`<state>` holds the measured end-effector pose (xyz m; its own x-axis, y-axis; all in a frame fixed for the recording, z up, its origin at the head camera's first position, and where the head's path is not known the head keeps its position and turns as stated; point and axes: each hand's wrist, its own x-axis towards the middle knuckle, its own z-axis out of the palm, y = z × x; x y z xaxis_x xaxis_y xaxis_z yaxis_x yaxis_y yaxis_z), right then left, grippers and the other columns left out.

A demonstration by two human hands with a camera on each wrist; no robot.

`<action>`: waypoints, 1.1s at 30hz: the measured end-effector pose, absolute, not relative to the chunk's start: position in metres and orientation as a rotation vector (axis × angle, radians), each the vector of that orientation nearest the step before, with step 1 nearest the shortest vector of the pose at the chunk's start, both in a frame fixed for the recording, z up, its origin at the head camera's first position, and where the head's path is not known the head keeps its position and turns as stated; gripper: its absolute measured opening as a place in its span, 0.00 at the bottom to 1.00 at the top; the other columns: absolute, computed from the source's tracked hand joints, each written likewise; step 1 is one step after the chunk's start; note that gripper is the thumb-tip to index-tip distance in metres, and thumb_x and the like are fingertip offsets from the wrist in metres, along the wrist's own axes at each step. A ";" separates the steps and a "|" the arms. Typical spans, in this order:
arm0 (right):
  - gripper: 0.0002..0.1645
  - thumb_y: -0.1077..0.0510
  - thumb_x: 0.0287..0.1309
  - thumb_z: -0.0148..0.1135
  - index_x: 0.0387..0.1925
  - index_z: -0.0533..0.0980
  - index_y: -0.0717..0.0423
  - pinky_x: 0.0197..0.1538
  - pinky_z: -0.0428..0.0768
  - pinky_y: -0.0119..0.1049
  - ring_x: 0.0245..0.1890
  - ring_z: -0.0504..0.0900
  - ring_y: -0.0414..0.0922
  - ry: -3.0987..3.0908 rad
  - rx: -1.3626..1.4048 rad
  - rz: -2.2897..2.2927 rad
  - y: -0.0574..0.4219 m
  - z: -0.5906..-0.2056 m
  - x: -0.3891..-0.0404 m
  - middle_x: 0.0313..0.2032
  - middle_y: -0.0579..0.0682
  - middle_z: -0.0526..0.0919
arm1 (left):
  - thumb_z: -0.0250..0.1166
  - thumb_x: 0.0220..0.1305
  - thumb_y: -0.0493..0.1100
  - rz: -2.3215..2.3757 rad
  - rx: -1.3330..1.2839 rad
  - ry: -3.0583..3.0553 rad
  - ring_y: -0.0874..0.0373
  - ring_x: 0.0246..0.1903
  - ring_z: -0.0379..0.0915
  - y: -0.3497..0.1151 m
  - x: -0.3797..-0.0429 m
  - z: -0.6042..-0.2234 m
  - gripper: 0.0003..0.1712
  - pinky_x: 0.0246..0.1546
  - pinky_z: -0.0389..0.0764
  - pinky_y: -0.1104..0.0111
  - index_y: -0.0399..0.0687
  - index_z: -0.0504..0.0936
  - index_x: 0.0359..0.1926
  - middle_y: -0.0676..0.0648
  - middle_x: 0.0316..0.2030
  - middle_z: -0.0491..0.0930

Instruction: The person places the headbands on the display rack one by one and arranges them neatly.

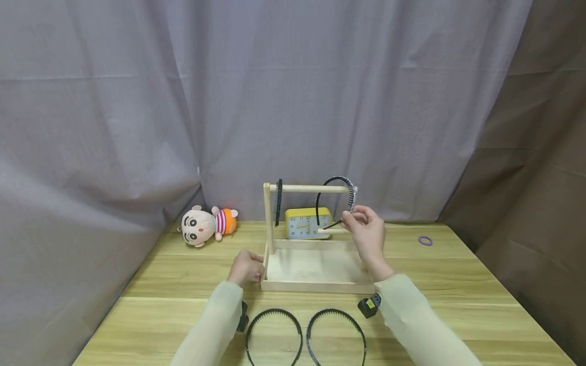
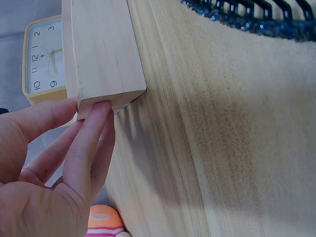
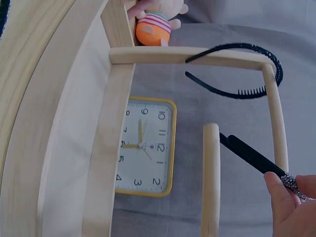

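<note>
A wooden display rack (image 1: pixel 317 287), with a tray base and horizontal rods, stands on the table. My left hand (image 1: pixel 245 266) grips the tray's left end; in the left wrist view its thumb and fingers (image 2: pixel 81 160) pinch the wood there. Up at the right, my right hand (image 1: pixel 368 235) pinches a black headband (image 1: pixel 351 192) with sparkling stones by its lower side. That headband overlaps the free end of the top rod in the head view. Another dark toothed headband (image 1: pixel 279 203) hangs on the same rod near the left post, also visible in the right wrist view (image 3: pixel 280 74).
Two dark toothed headbands, a left one (image 1: pixel 274 310) and a right one (image 1: pixel 336 310), lie at the table's front between my forearms. A yellow clock (image 1: pixel 297 227) stands behind the rack. A plush doll (image 1: pixel 198 227) lies at left, a purple ring (image 1: pixel 426 237) at right.
</note>
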<state>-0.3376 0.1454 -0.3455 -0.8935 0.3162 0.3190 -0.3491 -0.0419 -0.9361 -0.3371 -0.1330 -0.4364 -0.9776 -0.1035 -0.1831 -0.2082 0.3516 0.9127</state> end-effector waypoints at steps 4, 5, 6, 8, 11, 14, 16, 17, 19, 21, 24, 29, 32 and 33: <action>0.12 0.68 0.57 0.64 0.42 0.74 0.70 0.44 0.87 0.38 0.29 0.85 0.37 -1.838 0.047 1.952 0.136 -0.348 -0.339 0.28 0.46 0.83 | 0.60 0.42 0.21 1.702 -0.288 2.503 0.55 0.22 0.78 -0.134 -0.337 -0.437 0.24 0.25 0.88 0.65 0.25 0.81 0.46 0.37 0.32 0.81; 0.12 0.68 0.57 0.65 0.42 0.74 0.70 0.44 0.87 0.38 0.28 0.85 0.37 -1.845 0.051 1.949 0.133 -0.349 -0.340 0.28 0.46 0.83 | 0.60 0.42 0.21 1.701 -0.286 2.504 0.55 0.22 0.78 -0.134 -0.336 -0.437 0.24 0.25 0.88 0.65 0.25 0.81 0.46 0.37 0.32 0.81; 0.12 0.68 0.57 0.65 0.42 0.74 0.70 0.43 0.87 0.37 0.28 0.85 0.37 -1.850 0.049 1.947 0.131 -0.349 -0.340 0.29 0.47 0.83 | 0.60 0.42 0.21 1.700 -0.286 2.505 0.55 0.22 0.78 -0.134 -0.336 -0.438 0.24 0.25 0.87 0.65 0.25 0.81 0.46 0.37 0.32 0.81; 0.13 0.68 0.57 0.65 0.43 0.75 0.70 0.42 0.87 0.35 0.28 0.85 0.38 -1.864 0.048 1.946 0.127 -0.349 -0.342 0.30 0.49 0.83 | 0.60 0.42 0.21 1.700 -0.282 2.508 0.55 0.21 0.78 -0.134 -0.335 -0.438 0.24 0.25 0.88 0.65 0.24 0.81 0.46 0.37 0.32 0.81; 0.16 0.67 0.57 0.65 0.46 0.74 0.71 0.41 0.87 0.33 0.29 0.85 0.37 -1.861 0.058 1.958 0.122 -0.348 -0.345 0.32 0.51 0.83 | 0.60 0.41 0.21 1.712 -0.280 2.502 0.54 0.22 0.79 -0.134 -0.336 -0.438 0.25 0.26 0.88 0.65 0.24 0.81 0.47 0.36 0.31 0.81; 0.16 0.67 0.57 0.65 0.46 0.74 0.72 0.41 0.87 0.32 0.29 0.85 0.37 -1.847 0.072 1.964 0.116 -0.345 -0.349 0.32 0.51 0.83 | 0.60 0.40 0.21 1.719 -0.277 2.502 0.54 0.21 0.80 -0.134 -0.337 -0.437 0.26 0.26 0.88 0.65 0.24 0.81 0.47 0.35 0.32 0.82; 0.16 0.67 0.57 0.65 0.46 0.74 0.73 0.40 0.87 0.32 0.29 0.84 0.37 -1.835 0.078 1.962 0.111 -0.343 -0.352 0.32 0.52 0.83 | 0.60 0.40 0.21 1.720 -0.273 2.505 0.55 0.21 0.79 -0.134 -0.337 -0.437 0.26 0.26 0.88 0.65 0.24 0.81 0.47 0.35 0.32 0.82; 0.16 0.67 0.57 0.65 0.46 0.74 0.73 0.40 0.87 0.32 0.29 0.84 0.37 -1.832 0.081 1.957 0.109 -0.342 -0.353 0.32 0.53 0.83 | 0.60 0.40 0.21 1.718 -0.271 2.507 0.56 0.20 0.78 -0.134 -0.338 -0.437 0.26 0.25 0.88 0.65 0.24 0.81 0.47 0.35 0.31 0.82; 0.16 0.68 0.57 0.65 0.45 0.74 0.73 0.40 0.87 0.32 0.29 0.84 0.37 -1.831 0.089 1.940 0.105 -0.339 -0.355 0.33 0.56 0.83 | 0.60 0.40 0.21 1.714 -0.270 2.511 0.58 0.19 0.76 -0.133 -0.338 -0.437 0.26 0.25 0.88 0.66 0.25 0.81 0.48 0.37 0.31 0.82; 0.16 0.68 0.57 0.65 0.45 0.74 0.73 0.40 0.87 0.31 0.29 0.84 0.37 -1.834 0.093 1.928 0.101 -0.335 -0.356 0.35 0.60 0.83 | 0.60 0.40 0.21 1.714 -0.264 2.514 0.59 0.19 0.75 -0.133 -0.338 -0.438 0.26 0.25 0.88 0.66 0.24 0.81 0.47 0.37 0.31 0.82; 0.15 0.67 0.57 0.65 0.45 0.75 0.71 0.39 0.87 0.30 0.29 0.84 0.36 -1.871 0.096 1.886 0.096 -0.332 -0.357 0.37 0.63 0.83 | 0.60 0.41 0.21 1.722 -0.261 2.516 0.59 0.18 0.75 -0.134 -0.339 -0.438 0.25 0.25 0.88 0.65 0.24 0.81 0.47 0.37 0.30 0.81; 0.14 0.66 0.57 0.66 0.44 0.76 0.70 0.38 0.87 0.28 0.29 0.83 0.35 -1.923 0.107 1.826 0.089 -0.334 -0.358 0.38 0.64 0.84 | 0.59 0.41 0.21 1.738 -0.265 2.499 0.58 0.18 0.76 -0.135 -0.340 -0.439 0.25 0.25 0.88 0.65 0.23 0.81 0.47 0.39 0.27 0.80; 0.13 0.66 0.57 0.66 0.42 0.76 0.70 0.37 0.87 0.27 0.30 0.83 0.38 -1.954 0.128 1.791 0.085 -0.337 -0.358 0.37 0.63 0.85 | 0.59 0.40 0.21 1.746 -0.259 2.487 0.57 0.18 0.76 -0.135 -0.340 -0.439 0.26 0.25 0.88 0.64 0.23 0.81 0.47 0.40 0.25 0.80; 0.13 0.66 0.57 0.66 0.42 0.76 0.70 0.37 0.87 0.28 0.31 0.84 0.41 -1.960 0.137 1.785 0.084 -0.338 -0.358 0.37 0.63 0.85 | 0.59 0.40 0.21 1.747 -0.259 2.486 0.57 0.18 0.77 -0.135 -0.340 -0.439 0.26 0.25 0.88 0.64 0.23 0.80 0.47 0.40 0.25 0.80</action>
<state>-0.3579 0.0836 -0.3380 -0.8786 0.2427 0.4112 -0.3867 0.1434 -0.9110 -0.3399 -0.1349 -0.4386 -0.9814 -0.0852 -0.1721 -0.1908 0.3303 0.9244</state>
